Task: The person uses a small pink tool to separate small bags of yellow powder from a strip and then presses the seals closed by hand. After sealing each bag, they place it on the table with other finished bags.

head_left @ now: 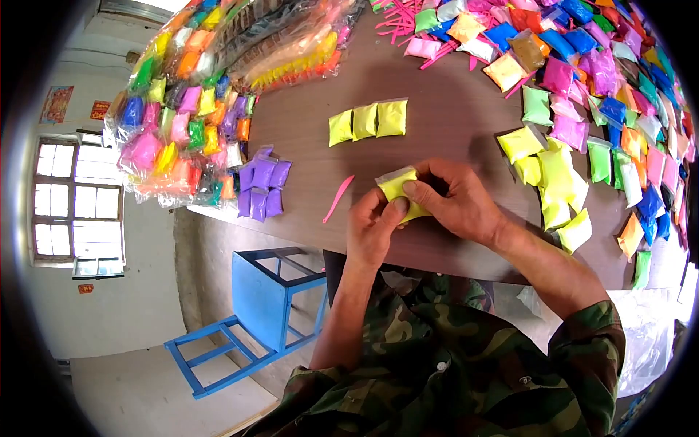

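Both my hands meet over the table's near part, thumbs pressed on a yellow packet [393, 185] with a clear top edge. My left hand [373, 224] is closed on its left side, and my right hand [459, 202] grips its right side. Beyond them lie several yellow packets: a row of three [365, 121] farther up the table, and a loose pile [559, 178] to the right of my right hand. A pink plastic stick [338, 198] rests just left of my left hand.
Purple packets [263, 183] lie at the left table edge, below large clear bags of coloured packets [182, 131]. A wide heap of mixed packets [582, 65] covers the right side, with pink sticks [403, 20] at the back. A blue chair [261, 302] stands lower left.
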`<state>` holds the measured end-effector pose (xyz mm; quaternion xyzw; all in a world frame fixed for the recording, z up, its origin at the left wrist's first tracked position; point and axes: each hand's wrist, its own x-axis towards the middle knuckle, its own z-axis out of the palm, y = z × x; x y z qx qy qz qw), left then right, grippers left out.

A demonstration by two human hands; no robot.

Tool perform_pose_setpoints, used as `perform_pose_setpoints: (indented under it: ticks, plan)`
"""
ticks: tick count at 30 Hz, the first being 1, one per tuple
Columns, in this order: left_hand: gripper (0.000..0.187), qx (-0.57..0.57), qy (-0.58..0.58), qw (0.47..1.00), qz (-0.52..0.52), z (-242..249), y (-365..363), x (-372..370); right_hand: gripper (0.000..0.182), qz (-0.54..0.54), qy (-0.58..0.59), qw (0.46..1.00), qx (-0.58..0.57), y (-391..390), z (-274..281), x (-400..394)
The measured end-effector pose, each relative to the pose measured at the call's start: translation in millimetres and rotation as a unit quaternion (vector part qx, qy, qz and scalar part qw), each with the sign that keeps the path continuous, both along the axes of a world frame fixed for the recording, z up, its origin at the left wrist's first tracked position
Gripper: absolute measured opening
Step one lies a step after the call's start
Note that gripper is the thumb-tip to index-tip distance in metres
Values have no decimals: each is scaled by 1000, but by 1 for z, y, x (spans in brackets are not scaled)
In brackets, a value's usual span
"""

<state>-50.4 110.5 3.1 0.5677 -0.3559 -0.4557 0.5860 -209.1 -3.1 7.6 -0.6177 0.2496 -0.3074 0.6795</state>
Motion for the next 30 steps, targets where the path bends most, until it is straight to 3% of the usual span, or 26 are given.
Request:
perform_pose_setpoints:
  ticks: [2, 5, 9, 26, 30]
  plan:
    - [35, -8, 15, 1000, 13, 2, 0, 0, 19, 13, -9, 999, -50, 1, 0, 0]
    - [33, -14, 24, 999, 28, 8, -3, -6, 19, 21, -18, 1000, 1, 1, 2, -1]
    - [33, 7, -23, 1000, -11, 4, 0, -1, 20, 9, -2, 1000, -19, -1, -1, -2]
    - [32, 12, 0, 1000, -4, 3, -1, -2, 21, 23, -12, 1000, 2, 0, 4, -3]
    - [29, -4, 25, 1000, 10, 3, -4, -3, 22, 22, 11, 999, -48, -1, 11, -4]
